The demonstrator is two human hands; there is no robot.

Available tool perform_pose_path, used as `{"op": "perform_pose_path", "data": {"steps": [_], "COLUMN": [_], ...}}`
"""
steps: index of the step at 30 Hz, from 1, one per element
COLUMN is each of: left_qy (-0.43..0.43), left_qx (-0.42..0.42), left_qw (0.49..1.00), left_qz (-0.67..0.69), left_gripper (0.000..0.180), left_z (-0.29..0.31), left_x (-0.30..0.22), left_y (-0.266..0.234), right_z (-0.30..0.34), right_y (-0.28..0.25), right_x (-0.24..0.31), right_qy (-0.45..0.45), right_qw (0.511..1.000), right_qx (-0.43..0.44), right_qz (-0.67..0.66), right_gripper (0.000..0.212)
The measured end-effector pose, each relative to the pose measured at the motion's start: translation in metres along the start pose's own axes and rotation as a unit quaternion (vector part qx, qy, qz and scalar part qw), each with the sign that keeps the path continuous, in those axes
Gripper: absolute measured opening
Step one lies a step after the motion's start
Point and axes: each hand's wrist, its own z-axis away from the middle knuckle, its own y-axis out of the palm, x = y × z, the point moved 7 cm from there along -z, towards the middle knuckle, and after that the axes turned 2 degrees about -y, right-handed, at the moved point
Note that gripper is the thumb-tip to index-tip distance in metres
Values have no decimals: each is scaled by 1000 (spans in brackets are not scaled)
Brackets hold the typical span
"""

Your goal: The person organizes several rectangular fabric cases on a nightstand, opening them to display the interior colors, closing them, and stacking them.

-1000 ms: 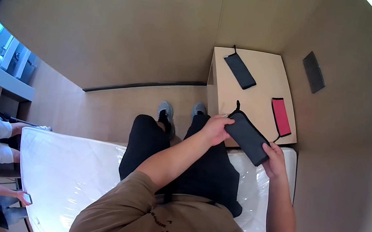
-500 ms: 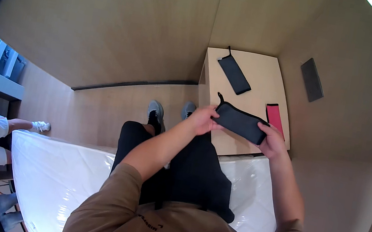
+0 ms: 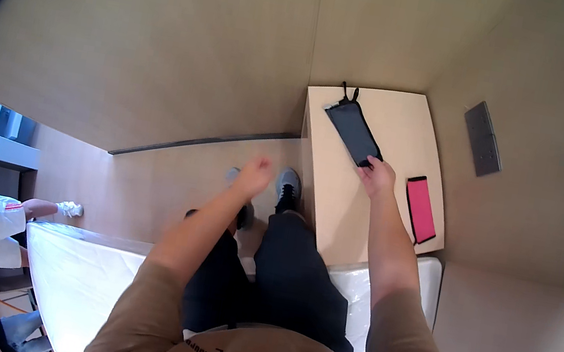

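On the light wood cabinet (image 3: 324,190), a dark grey flat pouch (image 3: 353,132) with black edging and a loop lies at a slant. A second loop and pale edge beside it show another pouch, mostly hidden underneath. My right hand (image 3: 376,178) pinches the near end of the upper pouch. Left of the cabinet, above the floor, hovers my left hand (image 3: 254,176), its fingers curled in, slightly blurred, with nothing visible in them. A pink flat pouch (image 3: 421,210) with black ends rests near the cabinet's right edge, touched by neither hand.
Wood panels (image 3: 163,37) rise ahead, and a dark wall plate (image 3: 483,139) is set in the right wall. A plastic-wrapped white mattress (image 3: 83,270) lies behind my legs. At the far left, another person's leg (image 3: 41,209) extends beside shelving.
The dark pouch, earlier held between both hands, now lies over the other dark pouch. My left hand has let go and moved left; my right hand moved forward and left with it.
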Motion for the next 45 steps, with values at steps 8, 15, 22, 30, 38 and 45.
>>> {"op": "perform_pose_path", "data": {"steps": [8,15,22,30,38,45], "left_qy": [188,107,111,96,109,116], "left_qx": [-126,-101,-116,-128,-115,-126], "left_qw": [906,934,934,938,936,928], "left_qz": [-357,-325,-319,-306,-314,-329], "left_gripper": [31,25,22,19,22,21], "left_z": [155,135,131,137,136,139], "left_x": [24,30,19,25,37,39], "left_y": [-92,-86,-88,-90,-93,-91], "right_z": [15,0,-21,-22,-4,88], "right_y": [4,64,159,113,-6,-70], "right_x": [22,60,143,92,14,85], "right_qy": [-41,-11,-37,13,-73,-343], "right_qw": [998,998,990,976,980,634], "right_qx": [-23,52,125,163,-50,-123], "right_qz": [29,23,-50,-141,180,682], "right_gripper": [14,17,15,16,26,43]}}
